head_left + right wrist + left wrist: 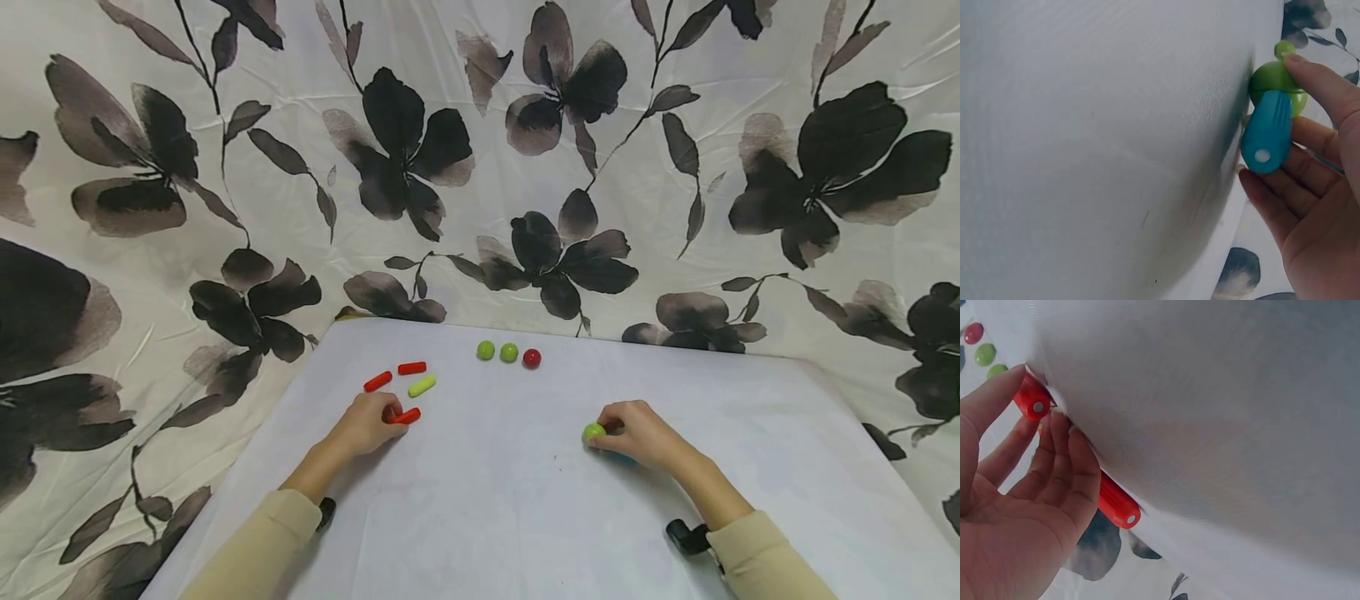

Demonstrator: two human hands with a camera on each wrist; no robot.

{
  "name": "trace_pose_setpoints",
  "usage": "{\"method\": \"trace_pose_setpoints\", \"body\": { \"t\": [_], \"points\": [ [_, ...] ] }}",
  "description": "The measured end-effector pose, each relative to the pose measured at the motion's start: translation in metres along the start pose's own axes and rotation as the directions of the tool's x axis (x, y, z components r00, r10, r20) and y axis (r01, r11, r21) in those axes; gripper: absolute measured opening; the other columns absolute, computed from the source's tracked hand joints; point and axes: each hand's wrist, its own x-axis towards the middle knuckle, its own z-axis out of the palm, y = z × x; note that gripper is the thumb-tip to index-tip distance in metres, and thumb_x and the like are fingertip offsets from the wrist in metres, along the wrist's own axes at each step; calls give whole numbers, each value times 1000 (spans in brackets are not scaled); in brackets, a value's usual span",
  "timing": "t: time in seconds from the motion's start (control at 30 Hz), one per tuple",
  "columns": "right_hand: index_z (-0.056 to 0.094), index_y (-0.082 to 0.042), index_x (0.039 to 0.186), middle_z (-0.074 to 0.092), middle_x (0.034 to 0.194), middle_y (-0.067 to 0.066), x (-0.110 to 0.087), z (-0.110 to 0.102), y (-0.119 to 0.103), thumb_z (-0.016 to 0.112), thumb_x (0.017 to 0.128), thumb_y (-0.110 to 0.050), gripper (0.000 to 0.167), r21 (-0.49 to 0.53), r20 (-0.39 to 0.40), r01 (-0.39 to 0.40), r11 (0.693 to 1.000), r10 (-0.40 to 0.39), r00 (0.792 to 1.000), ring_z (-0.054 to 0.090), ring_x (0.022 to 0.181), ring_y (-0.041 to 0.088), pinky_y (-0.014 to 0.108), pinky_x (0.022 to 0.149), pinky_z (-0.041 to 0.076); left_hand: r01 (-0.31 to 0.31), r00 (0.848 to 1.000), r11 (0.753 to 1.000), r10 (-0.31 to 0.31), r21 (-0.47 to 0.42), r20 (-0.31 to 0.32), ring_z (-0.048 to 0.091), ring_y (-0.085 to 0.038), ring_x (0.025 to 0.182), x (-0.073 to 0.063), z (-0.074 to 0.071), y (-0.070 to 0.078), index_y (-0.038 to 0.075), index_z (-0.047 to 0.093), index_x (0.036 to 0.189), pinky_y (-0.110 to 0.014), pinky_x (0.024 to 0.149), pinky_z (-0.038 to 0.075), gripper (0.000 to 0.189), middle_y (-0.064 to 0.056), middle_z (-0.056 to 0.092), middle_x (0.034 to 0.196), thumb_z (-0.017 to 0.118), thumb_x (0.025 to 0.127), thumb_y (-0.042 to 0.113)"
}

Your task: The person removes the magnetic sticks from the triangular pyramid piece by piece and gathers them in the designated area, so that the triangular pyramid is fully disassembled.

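My left hand (366,423) pinches a short red magnetic rod (407,416) between thumb and fingers, low over the white table. A pale round tip shows on the rod's end in the left wrist view. Beyond that hand lie two more red rods (412,367) and a yellow-green rod (422,386). On the right side, my right hand (641,432) grips a green ball (593,432) with the thumb on it. Against this ball is a blue rod (1267,134) with a pale end, beside the fingers; whether the two are joined I cannot tell.
Toward the table's back edge, two green balls (486,350) and a red ball (532,358) sit in a row. Behind the white table (480,508) hangs a floral cloth (480,167). A dark wrist camera (686,537) sits under the right sleeve.
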Motion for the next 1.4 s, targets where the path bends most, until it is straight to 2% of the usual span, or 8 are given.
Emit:
{"method": "trace_pose_setpoints", "body": {
  "t": [0.3,0.5,0.6,0.7,0.83,0.97,1.17,1.4],
  "points": [
    [60,-16,75,51,68,-4,-2,0,-6,77,91,-41,34,-83,-20,-105,991,104,994,47,66,13,29,59,37,10,1000,1000,-10,-1,18,53,-21,82,0,0,2,7,69,100,-35,74,50,19,-3,59,82,81,87,13],
    [65,-16,79,54,69,-5,-6,-5,-7,72,93,-48,36,-101,-5,-107,989,107,994,48,68,13,31,60,39,7,1000,1000,-8,17,16,54,-21,82,0,0,1,8,69,101,-35,74,50,20,-3,60,83,82,87,14],
    [72,-12,97,60,77,-5,-7,-10,-5,70,96,-43,31,-73,14,-68,995,69,998,52,73,13,33,65,44,-1,1000,1000,1,16,17,54,-21,82,0,-1,0,7,69,101,-35,74,50,21,-3,59,82,82,87,15],
    [69,-6,120,65,93,0,-8,-16,-1,66,99,-22,26,-33,48,6,999,-4,999,57,81,12,34,71,49,-15,1000,1000,15,11,18,53,-21,82,-1,-1,-1,7,69,101,-34,73,49,21,-3,59,82,82,86,14],
    [63,-6,136,64,115,7,-11,-19,-1,58,91,6,47,0,105,99,995,-99,990,60,94,18,40,82,53,-30,999,1000,30,10,26,54,-21,82,-3,-3,-2,7,69,102,-34,73,49,22,-2,59,83,82,86,14],
    [65,-10,136,61,121,4,-10,-13,-4,61,88,10,52,-35,137,155,987,-149,979,58,101,19,43,89,52,-27,999,999,26,21,31,54,-20,82,-4,-4,-1,6,69,103,-33,73,50,23,-2,60,84,82,86,14],
    [74,-8,123,63,107,-1,-6,-8,0,73,90,1,35,-65,115,249,966,-241,964,57,93,13,35,85,52,-28,999,999,27,42,30,53,-21,82,-8,-5,3,5,69,105,-36,74,50,25,-4,60,84,83,86,14],
    [75,-3,118,64,91,-3,0,-10,4,79,87,-3,31,11,123,201,980,-201,972,54,80,13,26,72,50,-1,999,993,6,119,-42,59,-29,101,-19,-15,12,3,69,114,-49,89,54,33,-12,65,109,81,87,16]
  ]
}}
